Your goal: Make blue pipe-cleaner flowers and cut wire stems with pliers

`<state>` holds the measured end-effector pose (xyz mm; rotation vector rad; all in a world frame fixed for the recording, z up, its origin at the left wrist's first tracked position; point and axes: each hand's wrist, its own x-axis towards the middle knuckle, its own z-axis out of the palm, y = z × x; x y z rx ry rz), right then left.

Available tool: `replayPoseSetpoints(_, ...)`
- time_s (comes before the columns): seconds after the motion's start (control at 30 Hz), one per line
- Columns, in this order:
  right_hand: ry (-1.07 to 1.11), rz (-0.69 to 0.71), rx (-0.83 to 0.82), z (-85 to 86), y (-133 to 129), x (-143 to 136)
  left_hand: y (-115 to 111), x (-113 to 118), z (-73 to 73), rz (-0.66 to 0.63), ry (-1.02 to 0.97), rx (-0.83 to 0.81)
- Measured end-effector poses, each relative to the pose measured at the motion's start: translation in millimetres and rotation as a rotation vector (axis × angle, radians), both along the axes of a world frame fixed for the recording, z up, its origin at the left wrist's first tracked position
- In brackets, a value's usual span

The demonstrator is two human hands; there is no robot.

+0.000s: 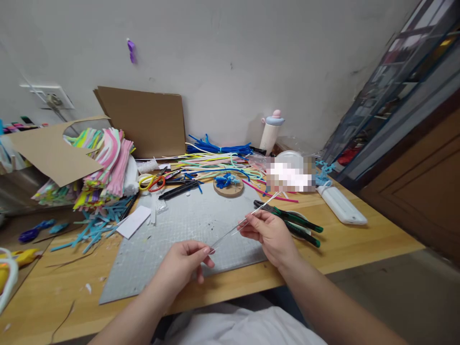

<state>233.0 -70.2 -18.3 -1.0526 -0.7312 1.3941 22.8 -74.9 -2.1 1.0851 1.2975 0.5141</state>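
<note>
Thin pale wires stretch slantwise between my two hands, above the near edge of the grey cutting mat. My left hand pinches their lower end between thumb and fingertips. Higher up and to the right, my right hand grips the wires between thumb and fingers, with their ends sticking out past it. Green-handled pliers lie just beyond my right hand. On a round wooden disc at the mat's far edge sits a small blue piece.
Colourful pipe cleaners lie along the wall, with bundles at left. Scissors, a black pen and a white card lie left of the disc. A bottle and a white device are at right.
</note>
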Motion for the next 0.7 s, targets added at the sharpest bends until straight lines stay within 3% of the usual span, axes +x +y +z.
replayPoseSetpoints(0.3,-0.036,-0.058,0.075,-3.7,1.3,-0.5,-2.8,3.5,-8.4,0.002,-0.090,0.003)
replayPoseSetpoints(0.53,0.009,-0.019,0.133,8.2,0.0,-8.9,-2.6,4.7,-9.9,0.089,-0.127,0.000)
replayPoseSetpoints(0.6,0.019,-0.092,0.148,15.7,2.1,-3.6,-0.3,2.9,-10.9,0.137,-0.131,-0.001)
replayPoseSetpoints(0.7,0.006,-0.310,0.266,36.3,8.7,21.1,4.3,-4.9,-13.5,0.185,-0.115,0.054)
